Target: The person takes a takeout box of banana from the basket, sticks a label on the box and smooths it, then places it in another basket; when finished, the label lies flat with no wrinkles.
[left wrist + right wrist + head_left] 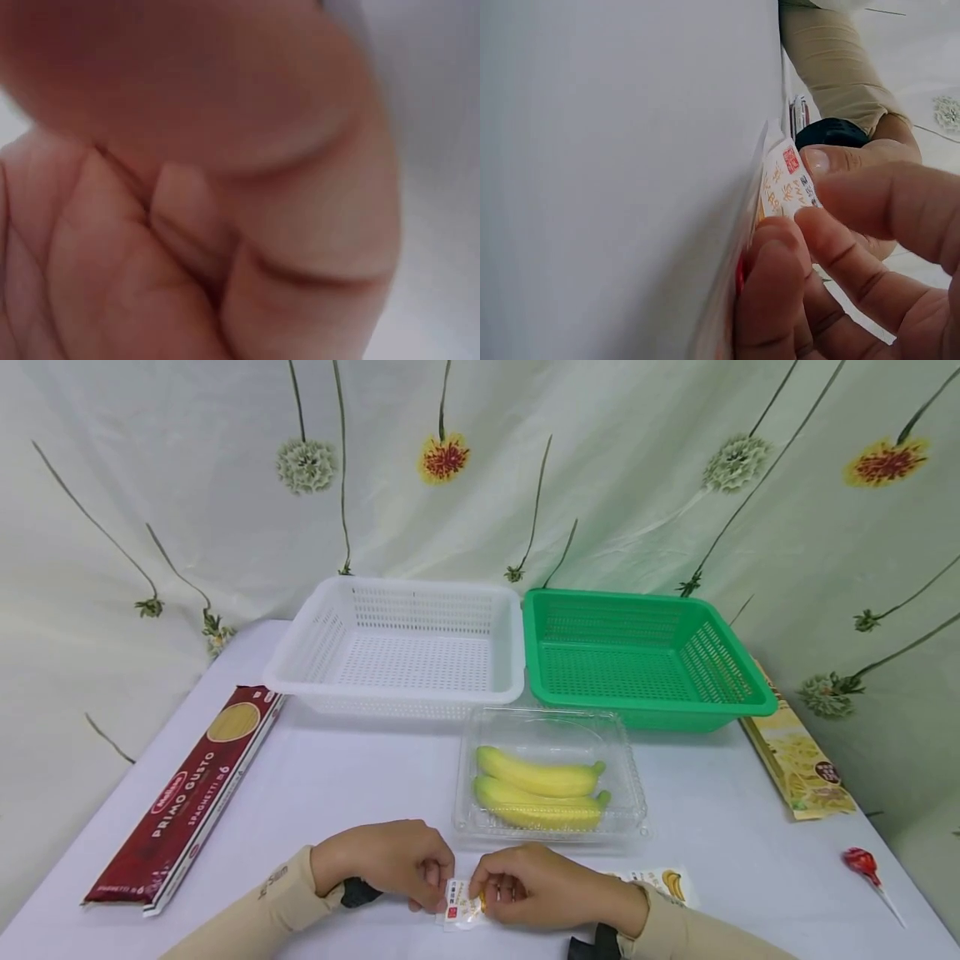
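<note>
A small white printed label (459, 902) with a red square mark lies between the two hands at the table's front edge. The left hand (393, 862) pinches its left side, and the right hand (536, 887) pinches its right side with curled fingers. In the right wrist view the label (786, 180) tilts up from the white surface, with the left thumb at its edge. Curled fingers and palm of the left hand (225, 195) fill the left wrist view. A second white label sheet (672, 885) with a banana picture lies partly under the right forearm.
A clear lidded box (551, 733) with two bananas (542, 774) sits behind the hands. Behind it stand a white basket (405, 697) and a green basket (652, 714). Red spaghetti pack (187, 793) lies left; a yellow pack (802, 760) and red lollipop (861, 863) lie right.
</note>
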A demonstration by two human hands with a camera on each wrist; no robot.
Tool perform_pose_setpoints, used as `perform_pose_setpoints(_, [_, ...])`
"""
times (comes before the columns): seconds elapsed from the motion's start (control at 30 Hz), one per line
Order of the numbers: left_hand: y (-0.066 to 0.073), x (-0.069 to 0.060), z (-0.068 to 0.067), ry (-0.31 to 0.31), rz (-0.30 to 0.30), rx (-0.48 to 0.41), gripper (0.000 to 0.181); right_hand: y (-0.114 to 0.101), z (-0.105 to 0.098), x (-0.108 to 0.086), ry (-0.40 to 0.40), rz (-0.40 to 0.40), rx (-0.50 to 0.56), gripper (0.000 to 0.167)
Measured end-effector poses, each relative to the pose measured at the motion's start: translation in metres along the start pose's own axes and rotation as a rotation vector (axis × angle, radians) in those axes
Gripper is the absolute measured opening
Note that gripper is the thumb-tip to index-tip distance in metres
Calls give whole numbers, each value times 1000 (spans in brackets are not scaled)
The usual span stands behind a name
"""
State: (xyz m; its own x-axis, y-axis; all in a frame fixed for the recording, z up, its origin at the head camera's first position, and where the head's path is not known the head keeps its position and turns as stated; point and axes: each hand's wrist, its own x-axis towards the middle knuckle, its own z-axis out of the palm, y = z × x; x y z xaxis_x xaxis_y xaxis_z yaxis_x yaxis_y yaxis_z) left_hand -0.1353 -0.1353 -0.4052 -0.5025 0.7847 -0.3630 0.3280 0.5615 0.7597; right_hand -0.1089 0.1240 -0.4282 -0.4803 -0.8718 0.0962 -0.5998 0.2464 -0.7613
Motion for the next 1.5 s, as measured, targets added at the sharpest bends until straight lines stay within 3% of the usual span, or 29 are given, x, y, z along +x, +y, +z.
perform_pose_setpoints(0.3, [-3, 1, -3, -95, 129, -202, 10, 1, 6, 4, 30, 49, 14, 5])
perform_pose_setpoints(0.43, [-4, 3, -3, -120, 169, -244, 8, -3, 7, 5, 57, 107, 17, 14])
perform_pose_setpoints(0.57, [-4, 5, -2, -114, 178, -247, 8, -8, 10, 10, 93, 159, -52, 25])
perform_pose_setpoints(0.77, [-4, 6, -1, -99, 179, -238, 7, -12, 14, 16, 113, 210, -126, 35])
perform_pose_setpoints(0.97, [-2, 3, -2, -98, 169, -215, 8, -10, 10, 12, 84, 172, -140, 31])
perform_pose_setpoints(1.17, [-3, 0, -3, -108, 103, -207, 11, -11, 5, 3, 87, 116, -126, 32])
perform_pose_setpoints(1.5, [-5, -1, -2, -79, 32, -142, 15, -16, -1, -13, 131, 130, -69, 34])
